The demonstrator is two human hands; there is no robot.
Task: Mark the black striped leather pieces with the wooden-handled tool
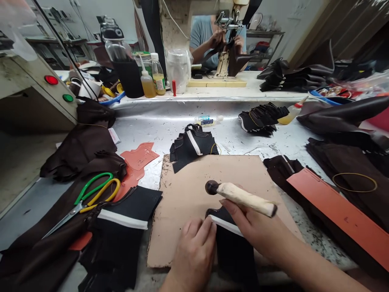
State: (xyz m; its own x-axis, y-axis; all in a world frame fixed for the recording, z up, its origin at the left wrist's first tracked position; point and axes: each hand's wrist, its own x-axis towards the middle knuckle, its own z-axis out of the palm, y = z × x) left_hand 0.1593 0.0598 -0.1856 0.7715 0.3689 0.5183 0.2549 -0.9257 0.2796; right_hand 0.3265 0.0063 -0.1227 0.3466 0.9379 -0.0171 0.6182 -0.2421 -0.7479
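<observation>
My right hand (258, 227) is closed round the pale, wrapped handle of a hammer (246, 197). Its round, dark head (212, 187) is over the cardboard board (185, 182). Below it lies a black leather piece (234, 255) with a white tape strip (226, 224) along its upper part. With fingers close together, my left hand (196, 247) grips the left edge of this piece, fingertips by the strip's end. Part of the piece is hidden under my right hand. Left of the board, similar black pieces (121, 247) lie stacked, the top one with a white strip.
Green-and-yellow scissors (91, 194) rest on dark leather at left. A banded bundle (194, 142) touches the board's far edge. Orange templates (340, 211) lie at right. Bottles (148, 83) stand on the ledge; behind it a person (203, 36) works at a sewing machine (176, 24).
</observation>
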